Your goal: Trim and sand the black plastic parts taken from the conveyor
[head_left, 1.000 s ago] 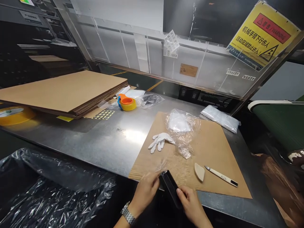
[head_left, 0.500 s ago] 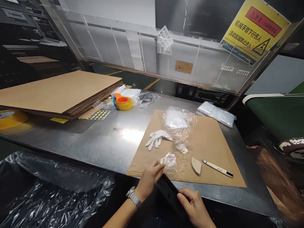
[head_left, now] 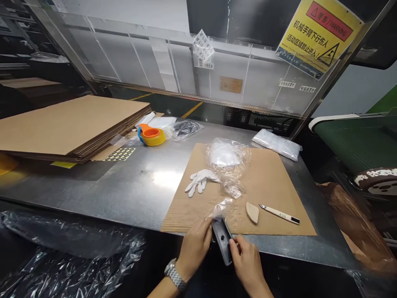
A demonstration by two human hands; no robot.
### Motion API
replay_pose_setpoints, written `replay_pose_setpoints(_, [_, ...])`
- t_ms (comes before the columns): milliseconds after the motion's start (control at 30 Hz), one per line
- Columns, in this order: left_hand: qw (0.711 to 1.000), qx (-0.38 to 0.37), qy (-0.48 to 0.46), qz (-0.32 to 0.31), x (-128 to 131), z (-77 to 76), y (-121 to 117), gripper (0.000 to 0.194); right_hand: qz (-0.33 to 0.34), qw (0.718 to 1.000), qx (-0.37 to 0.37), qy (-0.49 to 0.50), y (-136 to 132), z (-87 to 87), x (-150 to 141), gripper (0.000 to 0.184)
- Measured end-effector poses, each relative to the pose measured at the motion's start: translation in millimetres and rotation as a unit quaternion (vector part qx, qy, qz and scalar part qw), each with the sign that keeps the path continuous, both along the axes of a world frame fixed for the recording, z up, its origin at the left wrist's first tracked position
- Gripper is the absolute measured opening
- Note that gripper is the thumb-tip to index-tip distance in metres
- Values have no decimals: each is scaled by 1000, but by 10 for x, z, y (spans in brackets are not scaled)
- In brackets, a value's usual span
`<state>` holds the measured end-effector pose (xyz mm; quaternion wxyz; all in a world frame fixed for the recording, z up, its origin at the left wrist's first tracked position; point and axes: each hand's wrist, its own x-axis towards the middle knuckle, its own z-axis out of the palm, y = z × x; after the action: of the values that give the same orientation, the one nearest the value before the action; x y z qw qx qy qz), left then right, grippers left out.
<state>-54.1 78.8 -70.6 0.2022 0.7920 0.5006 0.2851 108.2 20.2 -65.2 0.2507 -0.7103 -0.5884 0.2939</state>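
Note:
In my right hand [head_left: 248, 260] is a long, shallow black plastic part [head_left: 222, 242] with raised sides and a small hole in its floor. My left hand [head_left: 196, 244], with a metal watch on its wrist, pinches a small clear plastic bag [head_left: 222, 207] at the part's far end. Whether that end sits inside the bag's mouth, I cannot tell. Beyond my hands, a white glove [head_left: 201, 181] lies on a cardboard sheet [head_left: 273, 174]. To the right on the same sheet are a tan wedge-shaped block [head_left: 252, 212] and a craft knife [head_left: 281, 214] marked A26.
Crumpled clear plastic bags [head_left: 228, 155] rest on the cardboard. A tape dispenser [head_left: 151, 135] stands near stacked cardboard [head_left: 74, 124] at left. Black plastic sheeting [head_left: 71, 260] hangs below the table edge. A green conveyor belt [head_left: 359, 142] runs at the right.
The black part has turned so its hollow side now faces me, and it has come up to the bag. My left hand has moved slightly right with the bag.

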Motion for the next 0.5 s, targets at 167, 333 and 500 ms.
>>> replay_pose_setpoints(167, [994, 78, 52, -58, 189, 74, -147, 29, 8, 997, 49, -62, -5, 18, -120, 37])
replay_pose_setpoints(333, [978, 150, 100, -100, 202, 318, -186, 29, -5, 997, 52, -61, 101, 95, 49, 35])
replay_pose_setpoints(500, [977, 171, 41, -123, 252, 556, -159, 28, 14, 993, 59, -103, 71, 621, 226, 40])
